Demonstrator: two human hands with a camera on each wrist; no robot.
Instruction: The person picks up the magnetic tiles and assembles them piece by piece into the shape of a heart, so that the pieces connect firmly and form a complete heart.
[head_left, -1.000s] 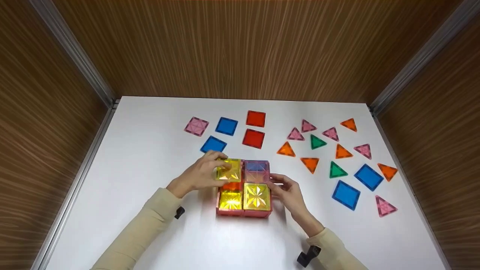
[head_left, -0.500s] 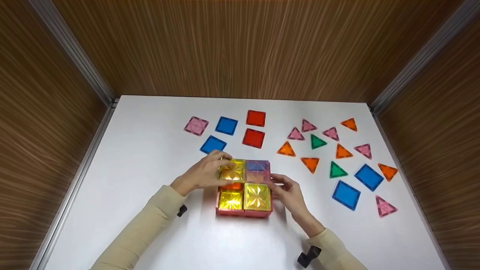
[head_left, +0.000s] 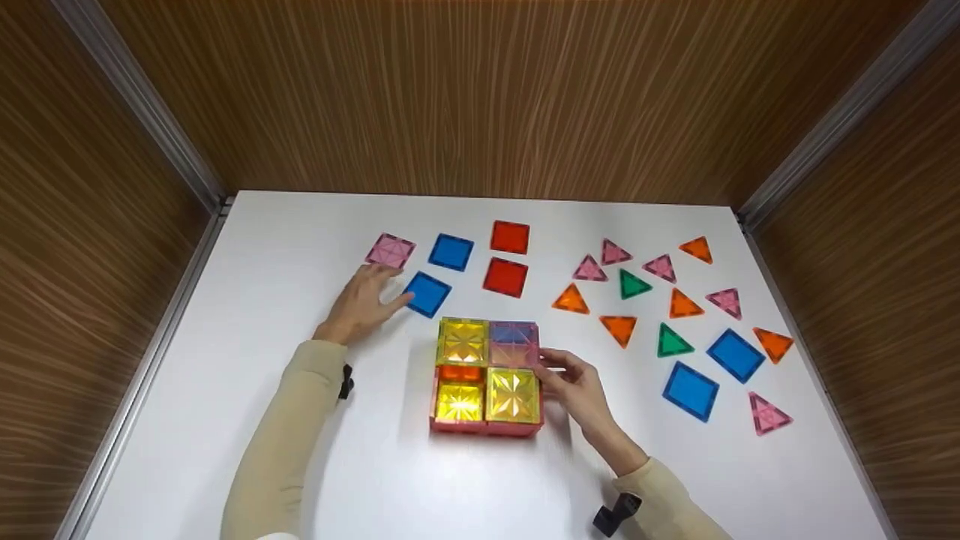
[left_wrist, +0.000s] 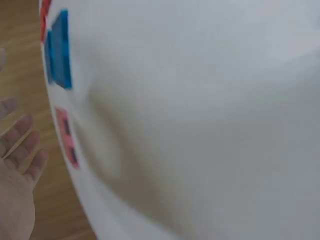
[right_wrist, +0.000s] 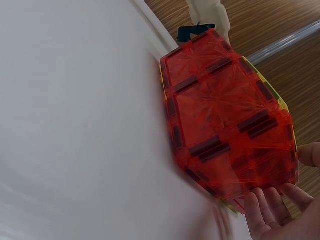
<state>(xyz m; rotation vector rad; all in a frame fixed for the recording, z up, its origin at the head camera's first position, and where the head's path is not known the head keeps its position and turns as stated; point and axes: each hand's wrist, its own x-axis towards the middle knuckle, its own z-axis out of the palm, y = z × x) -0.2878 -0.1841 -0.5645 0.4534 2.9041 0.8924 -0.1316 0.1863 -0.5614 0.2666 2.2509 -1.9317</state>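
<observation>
tile box (head_left: pixel 486 367), yellow showing inside uncovered cell (head_left: pixel 460 391); left hand (head_left: pixel 361 300) spread by blue tile (head_left: pixel 430 294); right hand (head_left: pixel 579 388) relaxed, touching box.

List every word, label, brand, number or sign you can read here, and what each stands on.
No readable text: none on the block of translucent coloured plastic tiles, the loose coloured square tiles, triangular tiles or white tabletop.
The black wrist devices appear too small to tell.

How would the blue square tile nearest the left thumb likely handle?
The blue square tile looks stiff, judging by its straight edges. Lying flat and thin, it would probably slide rather than roll if pushed.
</observation>
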